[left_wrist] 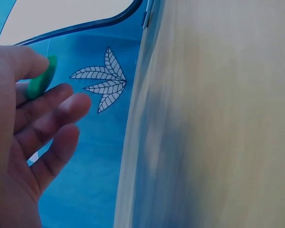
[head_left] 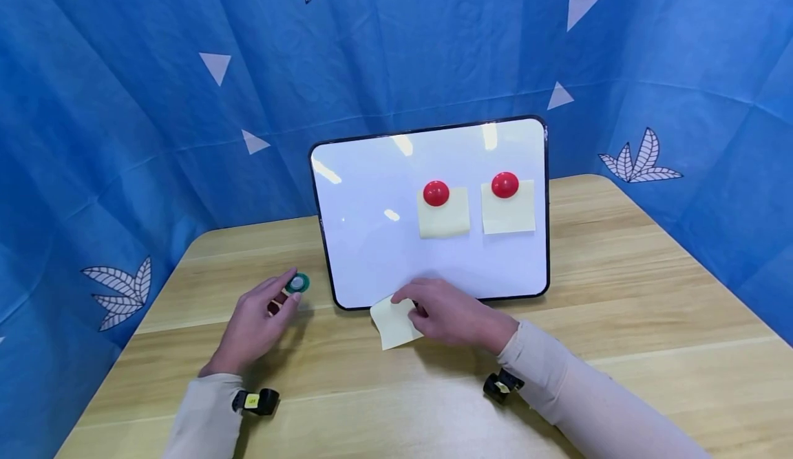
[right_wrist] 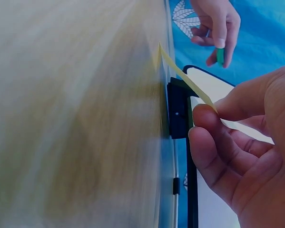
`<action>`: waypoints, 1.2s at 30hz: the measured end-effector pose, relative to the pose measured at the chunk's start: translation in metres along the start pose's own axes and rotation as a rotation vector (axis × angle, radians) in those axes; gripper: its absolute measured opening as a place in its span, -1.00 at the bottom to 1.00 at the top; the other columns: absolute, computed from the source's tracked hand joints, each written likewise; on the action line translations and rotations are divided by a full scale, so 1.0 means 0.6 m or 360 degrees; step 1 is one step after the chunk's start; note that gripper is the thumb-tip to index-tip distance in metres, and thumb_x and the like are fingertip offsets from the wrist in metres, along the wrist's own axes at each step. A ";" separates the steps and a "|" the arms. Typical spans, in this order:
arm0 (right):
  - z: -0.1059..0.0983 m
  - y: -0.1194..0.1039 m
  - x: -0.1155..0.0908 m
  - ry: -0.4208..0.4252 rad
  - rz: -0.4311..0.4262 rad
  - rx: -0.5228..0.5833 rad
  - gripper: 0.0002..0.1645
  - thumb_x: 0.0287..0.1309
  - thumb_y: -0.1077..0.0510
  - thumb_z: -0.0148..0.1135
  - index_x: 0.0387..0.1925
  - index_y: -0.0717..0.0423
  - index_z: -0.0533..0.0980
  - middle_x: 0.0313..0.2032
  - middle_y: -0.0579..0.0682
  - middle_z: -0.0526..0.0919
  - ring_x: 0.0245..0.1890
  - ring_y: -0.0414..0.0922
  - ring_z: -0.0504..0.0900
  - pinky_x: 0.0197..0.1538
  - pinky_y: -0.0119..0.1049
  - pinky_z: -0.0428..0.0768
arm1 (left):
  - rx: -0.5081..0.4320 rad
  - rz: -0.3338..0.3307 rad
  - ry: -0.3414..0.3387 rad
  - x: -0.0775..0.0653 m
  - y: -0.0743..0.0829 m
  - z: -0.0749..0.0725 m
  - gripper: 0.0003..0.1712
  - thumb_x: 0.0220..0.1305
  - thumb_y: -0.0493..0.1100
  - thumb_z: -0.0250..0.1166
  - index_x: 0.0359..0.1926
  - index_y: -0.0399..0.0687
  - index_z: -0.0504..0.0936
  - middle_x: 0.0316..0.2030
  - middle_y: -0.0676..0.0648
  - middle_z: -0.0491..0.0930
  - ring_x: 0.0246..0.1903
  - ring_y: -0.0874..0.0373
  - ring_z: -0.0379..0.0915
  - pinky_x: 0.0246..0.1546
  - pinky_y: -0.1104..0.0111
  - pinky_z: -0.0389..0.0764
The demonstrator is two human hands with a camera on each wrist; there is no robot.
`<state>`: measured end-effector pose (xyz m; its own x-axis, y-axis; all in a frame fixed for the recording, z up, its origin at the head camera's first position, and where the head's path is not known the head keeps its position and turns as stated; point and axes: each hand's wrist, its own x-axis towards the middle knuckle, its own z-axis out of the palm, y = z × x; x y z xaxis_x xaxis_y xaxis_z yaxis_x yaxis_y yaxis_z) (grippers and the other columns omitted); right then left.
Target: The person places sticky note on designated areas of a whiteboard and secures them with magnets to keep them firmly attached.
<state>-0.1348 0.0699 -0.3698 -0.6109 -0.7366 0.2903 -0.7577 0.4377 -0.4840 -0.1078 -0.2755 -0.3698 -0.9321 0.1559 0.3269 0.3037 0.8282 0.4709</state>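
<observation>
Between thumb and index finger my left hand [head_left: 257, 325] pinches a round green magnet [head_left: 298, 283], its grey underside showing in the head view. In the left wrist view the magnet [left_wrist: 42, 78] appears edge-on. My right hand [head_left: 452, 313] pinches a pale yellow sticky note [head_left: 395, 321] by its edge, just in front of the whiteboard's bottom rim. The note [right_wrist: 190, 85] looks bent in the right wrist view. The whiteboard [head_left: 372, 252] leans upright at the back, bearing two yellow notes [head_left: 445, 221] [head_left: 509, 216], each under a red round magnet [head_left: 436, 193] [head_left: 504, 185].
A wooden table [head_left: 372, 404] carries the board. Blue curtain [head_left: 396, 53] with leaf and triangle prints hangs behind and at both sides. A black bracket [right_wrist: 178, 109] sits at the board's lower edge. Small cameras are strapped to both wrists.
</observation>
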 end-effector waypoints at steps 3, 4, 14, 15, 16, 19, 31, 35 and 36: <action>0.000 0.000 0.000 0.0004 -0.0008 -0.0009 -0.62 0.19 0.39 0.16 0.04 0.14 0.60 -0.24 -0.10 0.60 -0.17 -0.15 0.47 0.06 -0.25 0.49 | 0.0016 0.0012 0.0038 -0.001 0.002 0.001 -0.44 0.50 -0.02 0.16 0.40 -0.16 0.43 -0.15 -0.06 0.64 -0.33 0.16 0.52 -0.33 0.34 0.62; 0.000 0.000 0.000 0.0006 -0.0011 -0.0012 -0.62 0.19 0.39 0.15 0.04 0.14 0.60 -0.21 -0.09 0.62 -0.15 -0.14 0.48 0.07 -0.25 0.50 | 0.0017 0.0020 0.0053 -0.001 0.002 0.001 -0.45 0.51 -0.01 0.15 0.39 -0.16 0.43 -0.17 -0.07 0.64 -0.34 0.16 0.53 -0.34 0.34 0.62; 0.001 0.000 0.001 0.0022 -0.0023 -0.0008 -0.61 0.18 0.41 0.14 0.04 0.15 0.60 -0.07 -0.06 0.67 -0.06 -0.12 0.55 0.13 -0.23 0.51 | -0.0029 0.0060 0.0179 -0.001 0.009 0.004 -0.54 0.49 -0.07 0.18 0.29 -0.17 0.53 -0.21 -0.04 0.63 -0.39 0.16 0.57 -0.39 0.40 0.62; 0.001 -0.001 0.001 0.0027 -0.0026 -0.0004 -0.60 0.18 0.42 0.14 0.04 0.15 0.60 -0.07 -0.06 0.67 -0.07 -0.12 0.54 0.12 -0.23 0.51 | -0.0043 0.0065 0.0189 0.000 0.010 0.004 -0.56 0.48 -0.08 0.20 0.27 -0.16 0.54 -0.21 -0.03 0.63 -0.39 0.17 0.57 -0.39 0.41 0.62; 0.002 0.000 0.000 0.0030 -0.0022 0.0004 -0.60 0.18 0.42 0.13 0.04 0.14 0.60 -0.08 -0.07 0.67 -0.09 -0.13 0.54 0.10 -0.24 0.52 | -0.0060 0.0068 0.0197 0.000 0.011 0.005 -0.57 0.47 -0.08 0.22 0.25 -0.15 0.56 -0.20 -0.02 0.63 -0.38 0.18 0.57 -0.39 0.42 0.62; 0.002 -0.001 0.000 0.0042 -0.0016 0.0030 -0.59 0.18 0.42 0.13 0.04 0.13 0.61 -0.10 -0.08 0.66 -0.12 -0.15 0.52 0.06 -0.27 0.52 | -0.0101 0.0092 0.0207 0.001 0.015 0.007 -0.61 0.44 -0.11 0.26 0.22 -0.11 0.58 -0.17 0.01 0.63 -0.37 0.22 0.58 -0.38 0.43 0.63; 0.001 -0.001 0.000 0.0061 -0.0018 0.0042 -0.57 0.17 0.42 0.10 0.04 0.11 0.62 -0.23 -0.14 0.62 -0.17 -0.18 0.47 0.07 -0.29 0.49 | -0.0132 0.0115 0.0244 0.003 0.025 0.018 -0.66 0.41 -0.15 0.28 0.16 -0.08 0.61 -0.19 0.06 0.61 -0.38 0.27 0.59 -0.38 0.42 0.63; 0.001 -0.001 0.001 0.0062 -0.0016 0.0046 -0.57 0.17 0.42 0.10 0.04 0.11 0.62 -0.27 -0.17 0.59 -0.18 -0.19 0.46 0.06 -0.29 0.49 | -0.0150 0.0129 0.0287 0.004 0.026 0.022 -0.74 0.42 -0.20 0.26 0.08 -0.12 0.63 -0.28 0.06 0.60 -0.41 0.28 0.59 -0.38 0.49 0.62; 0.001 -0.001 0.001 0.0063 -0.0016 0.0045 -0.57 0.17 0.42 0.10 0.04 0.11 0.62 -0.29 -0.17 0.58 -0.18 -0.19 0.45 0.06 -0.29 0.49 | -0.0157 0.0135 0.0298 0.004 0.027 0.023 -0.76 0.42 -0.22 0.25 0.06 -0.13 0.64 -0.30 0.06 0.60 -0.42 0.27 0.59 -0.38 0.50 0.62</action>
<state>-0.1345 0.0690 -0.3700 -0.6125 -0.7195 0.3274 -0.7574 0.4155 -0.5038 -0.1077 -0.2547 -0.3727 -0.8523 0.1126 0.5109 0.4060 0.7582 0.5103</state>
